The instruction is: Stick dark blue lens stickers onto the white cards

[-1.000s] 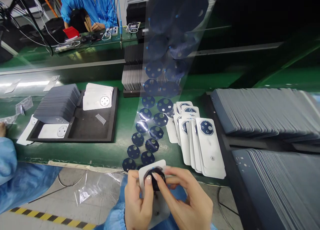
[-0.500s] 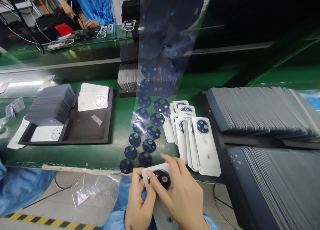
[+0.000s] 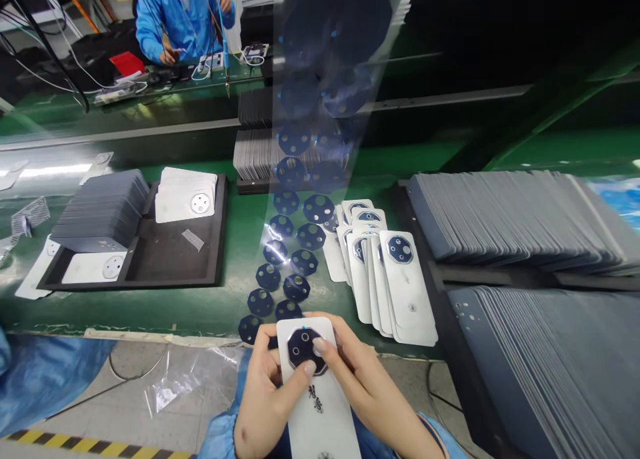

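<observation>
Closed about the panel [image 3: 323,422] from its left side with the left hand [image 3: 270,392], setting the thumb on the lower rim of the sticker [image 3: 297,349] and tucking the fingers behind. Closed likewise from the right with the right hand [image 3: 363,379], laying the thumb on the sticker's right part and passing the fingers behind the panel's upper edge. Held upright to the view, at bottom centre, by the near edge of the bench [image 3: 150,312]. Lying against the panel's upper end, dark and eight-sided, with a blue dot at its top edge.

Tilted half a second ago and largely covered by the right hand; now turned face-on, showing black lettering below the sticker. Drawn back to the right edge since then, in the right hand's case.

Just beyond: more stickers [image 3: 303,262] in two columns on a clear film. To the right, fanned and overlapping, white panels [image 3: 407,286] with stickers on; unchanged in order. Farther right, grey panels [image 3: 505,216] packed in rows. To the left, a black tray [image 3: 165,259] with grey and white panels. Across the bench, a co-worker's hand [image 3: 225,2], now raised near a blue tool [image 3: 225,49].
</observation>
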### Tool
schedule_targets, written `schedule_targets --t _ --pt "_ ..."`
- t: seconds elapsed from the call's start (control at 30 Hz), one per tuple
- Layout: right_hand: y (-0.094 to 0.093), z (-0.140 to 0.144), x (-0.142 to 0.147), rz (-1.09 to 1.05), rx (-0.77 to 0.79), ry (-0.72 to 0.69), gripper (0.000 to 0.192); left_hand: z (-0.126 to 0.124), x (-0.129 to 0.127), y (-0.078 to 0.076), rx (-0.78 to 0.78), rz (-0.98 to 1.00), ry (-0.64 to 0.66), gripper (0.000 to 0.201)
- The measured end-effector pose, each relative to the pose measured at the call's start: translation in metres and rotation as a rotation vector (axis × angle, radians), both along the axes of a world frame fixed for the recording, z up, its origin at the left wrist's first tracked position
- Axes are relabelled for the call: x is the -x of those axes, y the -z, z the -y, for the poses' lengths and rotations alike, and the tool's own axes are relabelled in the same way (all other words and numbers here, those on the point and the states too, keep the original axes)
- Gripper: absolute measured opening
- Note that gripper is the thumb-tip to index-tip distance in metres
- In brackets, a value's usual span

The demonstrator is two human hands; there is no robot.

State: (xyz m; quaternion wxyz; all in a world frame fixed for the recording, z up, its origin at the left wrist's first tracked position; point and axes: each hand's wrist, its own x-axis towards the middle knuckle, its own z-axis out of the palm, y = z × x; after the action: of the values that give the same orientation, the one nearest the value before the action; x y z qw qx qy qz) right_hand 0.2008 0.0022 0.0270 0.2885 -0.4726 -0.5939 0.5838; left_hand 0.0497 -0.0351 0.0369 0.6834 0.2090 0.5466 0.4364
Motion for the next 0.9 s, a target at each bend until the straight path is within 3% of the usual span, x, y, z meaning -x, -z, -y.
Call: schedule_targets --t 0.13,0.33,0.53,0.7,0.9 --pt "0.004 0.009 -0.002 -0.096 0.103 -0.084 0.043 0.000 0.001 0.000 -0.023 -0.023 -0.068 0.040" --pt "0.007 0.015 0.015 -0.104 0.196 0.085 0.035 0.006 -0.001 0.006 -0.071 -0.156 -0.108 0.034" --pt "0.007 0.008 0.020 -0.219 0.268 0.152 0.033 0.009 0.000 0.006 -0.043 -0.189 -0.120 0.038" --pt "0.013 0.000 0.017 -0.163 0.189 0.254 0.034 0.012 -0.006 0.002 -0.137 -0.309 -0.019 0.040" --pt "0.014 0.002 0.017 -0.300 0.263 0.282 0.034 0.008 -0.001 -0.003 -0.151 -0.266 0.105 0.044"
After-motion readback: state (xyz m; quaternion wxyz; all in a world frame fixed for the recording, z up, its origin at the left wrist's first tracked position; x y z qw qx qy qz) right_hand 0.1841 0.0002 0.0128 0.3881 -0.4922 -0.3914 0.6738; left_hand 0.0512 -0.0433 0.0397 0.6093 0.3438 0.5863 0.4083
